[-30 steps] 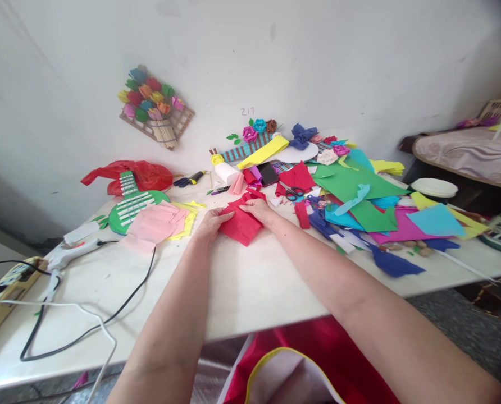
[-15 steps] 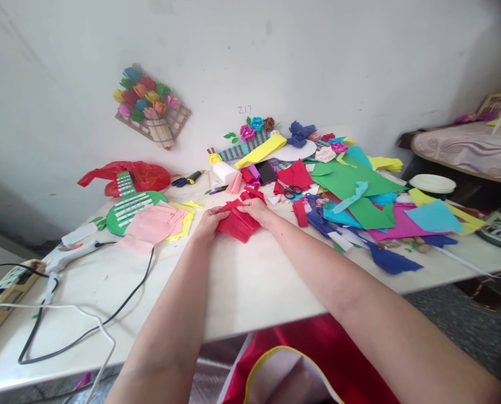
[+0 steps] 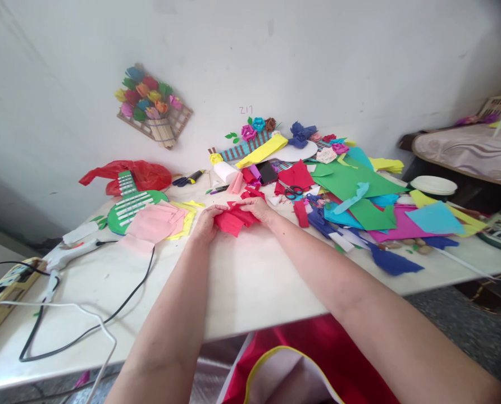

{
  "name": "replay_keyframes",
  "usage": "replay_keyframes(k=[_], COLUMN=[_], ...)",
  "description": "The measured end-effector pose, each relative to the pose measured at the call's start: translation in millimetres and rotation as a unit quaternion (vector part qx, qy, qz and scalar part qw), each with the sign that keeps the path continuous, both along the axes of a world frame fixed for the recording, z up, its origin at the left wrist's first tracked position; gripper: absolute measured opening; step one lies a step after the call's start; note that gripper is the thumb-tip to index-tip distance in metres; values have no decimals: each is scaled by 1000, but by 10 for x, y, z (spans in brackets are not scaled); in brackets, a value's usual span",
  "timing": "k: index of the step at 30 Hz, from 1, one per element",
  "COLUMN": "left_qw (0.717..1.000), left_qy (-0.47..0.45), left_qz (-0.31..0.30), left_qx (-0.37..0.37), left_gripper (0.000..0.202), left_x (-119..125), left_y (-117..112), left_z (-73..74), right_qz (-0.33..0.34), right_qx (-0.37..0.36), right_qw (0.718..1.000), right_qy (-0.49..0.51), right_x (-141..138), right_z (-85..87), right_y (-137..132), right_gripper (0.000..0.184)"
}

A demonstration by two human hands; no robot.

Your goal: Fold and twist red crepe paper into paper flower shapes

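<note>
Between my two hands is a piece of red crepe paper (image 3: 235, 220), pleated and creased, raised just above the white table. My left hand (image 3: 208, 223) pinches its left edge. The upper right edge is gripped by my right hand (image 3: 255, 209), thumb on top. The fingers underneath are partly hidden by the paper. Just beyond my right hand lie more red paper scraps (image 3: 253, 193). A pair of scissors (image 3: 293, 192) rests on red paper to the right. Pink paper petals (image 3: 153, 223) lie in a stack left of my left hand.
At left are a glue gun (image 3: 71, 253) with a black cord, a power strip (image 3: 6, 289) and a green guitar-shaped craft (image 3: 135, 210). Coloured paper sheets (image 3: 360, 182) are heaped at right. Paper flowers (image 3: 259, 126) stand against the wall. The table's front edge (image 3: 271, 326) is near my body.
The red crepe paper has changed shape: its lower edge is drawn up and its pleats are spread wider. Both hands have shifted only slightly.
</note>
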State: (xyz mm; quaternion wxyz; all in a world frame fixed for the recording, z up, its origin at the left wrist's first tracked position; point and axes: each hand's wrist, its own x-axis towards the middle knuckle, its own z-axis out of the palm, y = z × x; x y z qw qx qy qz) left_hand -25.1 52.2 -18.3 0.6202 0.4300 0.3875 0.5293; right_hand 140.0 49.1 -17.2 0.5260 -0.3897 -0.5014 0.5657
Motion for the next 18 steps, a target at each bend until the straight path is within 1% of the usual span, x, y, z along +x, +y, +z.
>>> replay_keyframes(k=[4,6,8,11,14,18], left_qw=[1000,1000,1000,999,999,998], left_qy=[-12,-8,8,18,17,32], left_qz=[15,19,8,-12,-18,-7], left_qx=[-11,9,27,34,41,55], left_gripper=[10,11,16,23,27,27], left_x=[14,8,-4,-14,-8,-4], left_y=[-17,-19,-16,-14,-19,-21], left_z=[20,10,-11,-35,-32,-10], right_qz=[27,34,39,30,13,23], right_qx=[20,25,26,25,37,35], right_qw=[999,999,999,999,999,999], right_qy=[7,9,10,13,13,30], right_x=[15,25,30,23,4,-7], right_z=[45,68,78,60,30,28], right_y=[-37,-62,-73,-54,-23,-19], right_gripper=[22,21,20,16,10,16])
